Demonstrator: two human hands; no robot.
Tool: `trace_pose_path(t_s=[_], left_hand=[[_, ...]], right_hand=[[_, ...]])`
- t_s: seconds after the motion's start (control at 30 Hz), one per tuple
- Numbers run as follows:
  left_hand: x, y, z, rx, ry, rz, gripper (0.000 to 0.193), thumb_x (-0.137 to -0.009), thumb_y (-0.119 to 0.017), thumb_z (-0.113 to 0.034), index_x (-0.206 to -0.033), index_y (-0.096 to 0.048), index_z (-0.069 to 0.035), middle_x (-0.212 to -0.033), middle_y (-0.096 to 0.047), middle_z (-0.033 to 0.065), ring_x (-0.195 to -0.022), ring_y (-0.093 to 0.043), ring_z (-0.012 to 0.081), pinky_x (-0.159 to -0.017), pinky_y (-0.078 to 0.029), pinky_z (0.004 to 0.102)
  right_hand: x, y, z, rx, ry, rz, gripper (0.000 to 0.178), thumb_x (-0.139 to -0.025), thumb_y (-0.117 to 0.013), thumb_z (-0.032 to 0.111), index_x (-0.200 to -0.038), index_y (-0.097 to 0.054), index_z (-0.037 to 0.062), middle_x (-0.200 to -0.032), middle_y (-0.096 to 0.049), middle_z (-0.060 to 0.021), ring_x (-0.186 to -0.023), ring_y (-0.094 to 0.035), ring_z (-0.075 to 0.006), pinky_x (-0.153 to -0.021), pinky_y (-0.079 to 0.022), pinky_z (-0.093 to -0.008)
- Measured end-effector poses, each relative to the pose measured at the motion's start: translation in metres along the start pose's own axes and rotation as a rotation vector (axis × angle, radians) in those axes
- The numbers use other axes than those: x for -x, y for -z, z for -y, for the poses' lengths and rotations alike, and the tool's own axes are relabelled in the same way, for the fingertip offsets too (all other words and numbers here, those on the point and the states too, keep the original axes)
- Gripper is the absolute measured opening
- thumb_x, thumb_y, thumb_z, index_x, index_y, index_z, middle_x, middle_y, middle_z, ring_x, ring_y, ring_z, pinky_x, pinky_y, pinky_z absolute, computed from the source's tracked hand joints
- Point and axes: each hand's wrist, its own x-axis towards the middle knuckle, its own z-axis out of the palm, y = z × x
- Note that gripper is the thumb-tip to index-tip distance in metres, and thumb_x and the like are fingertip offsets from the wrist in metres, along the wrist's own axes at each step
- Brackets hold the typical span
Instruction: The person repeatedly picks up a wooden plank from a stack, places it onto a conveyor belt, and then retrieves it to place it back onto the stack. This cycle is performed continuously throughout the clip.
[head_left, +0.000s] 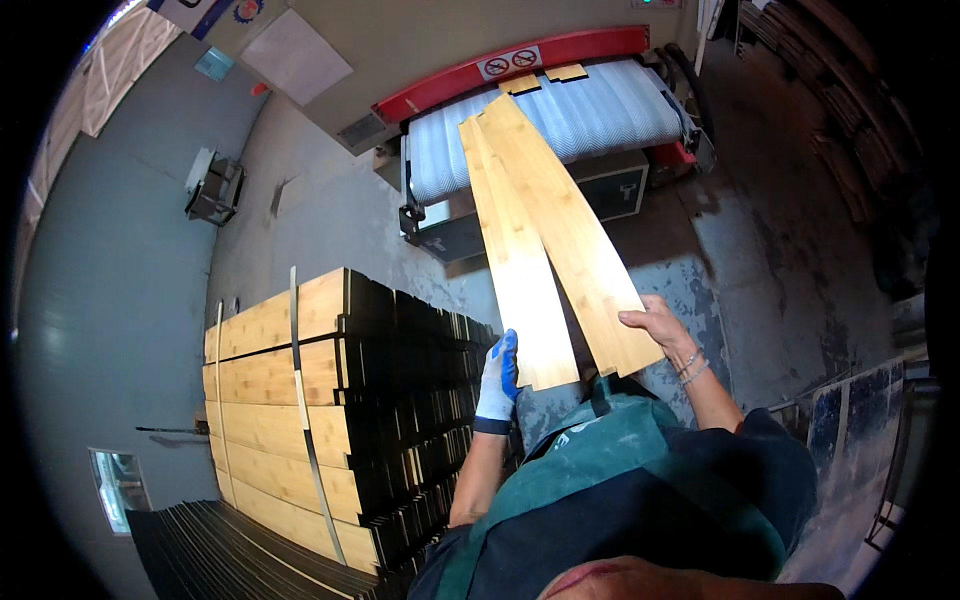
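The conveyor belt (600,112) lies ahead; the left plank (518,280) and right plank (563,220) stretch lengthwise toward it, fanned apart nearest the person. Left hand (498,378) and right hand (662,331) each close a grip around the nearer plank's outer edge.

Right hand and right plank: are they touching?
Touching. The head view shows the right hand at the near end of the right plank, its thumb lying over the edge onto the top face.
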Motion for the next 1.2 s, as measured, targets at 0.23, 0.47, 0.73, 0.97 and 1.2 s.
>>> trace_pose_path(t_s=[0.23,0.47,0.73,0.97,1.2], left_hand=[[-0.035,0.003,0.001,0.022,0.044,-0.064,0.035,-0.099,-0.058,-0.038,-0.098,-0.068,-0.004,-0.085,-0.057,-0.0052,-0.074,-0.047,0.0061,-0.067,-0.041,0.0244],[-0.062,0.018,-0.003,0.009,0.032,-0.07,0.036,-0.097,-0.059,-0.038,-0.104,-0.068,-0.004,-0.093,-0.063,-0.0016,-0.081,-0.055,0.0092,-0.07,-0.047,0.0288],[-0.122,0.022,-0.046,0.037,0.144,0.001,0.045,-0.096,-0.06,-0.042,-0.114,-0.066,-0.001,-0.104,-0.064,0.0011,-0.091,-0.058,0.0113,-0.081,-0.048,0.0294],[-0.176,0.066,-0.019,-0.081,0.09,-0.052,0.047,-0.096,-0.058,-0.043,-0.112,-0.068,-0.001,-0.102,-0.069,0.0061,-0.086,-0.064,0.0164,-0.079,-0.05,0.0316],[-0.169,0.009,-0.077,-0.057,0.129,-0.075,0.04,-0.099,-0.055,-0.037,-0.123,-0.064,-0.005,-0.111,-0.066,0.0019,-0.095,-0.06,0.0105,-0.078,-0.051,0.0288]], right_hand=[[-0.01,0.01,-0.026,-0.233,-0.063,-0.038,0.037,-0.086,-0.069,0.014,-0.112,-0.062,-0.0115,-0.099,-0.07,-0.0139,-0.082,-0.069,-0.0186,-0.075,-0.056,-0.0292],[-0.06,0.008,-0.03,-0.202,-0.016,-0.007,0.033,-0.088,-0.066,0.014,-0.111,-0.062,-0.0096,-0.1,-0.069,-0.0128,-0.084,-0.069,-0.0179,-0.076,-0.056,-0.0294],[-0.116,0.008,-0.015,-0.298,-0.003,-0.016,0.029,-0.089,-0.064,0.011,-0.111,-0.063,-0.0094,-0.101,-0.07,-0.0133,-0.086,-0.07,-0.0191,-0.076,-0.058,-0.0302],[-0.16,0.007,-0.019,-0.322,-0.012,0.027,0.031,-0.09,-0.064,0.012,-0.112,-0.063,-0.0094,-0.103,-0.069,-0.0145,-0.089,-0.069,-0.0207,-0.08,-0.057,-0.0322],[-0.202,0.045,-0.037,-0.307,-0.045,-0.059,0.029,-0.092,-0.062,0.014,-0.113,-0.064,-0.0063,-0.109,-0.068,-0.0121,-0.097,-0.066,-0.0215,-0.087,-0.054,-0.0338]])
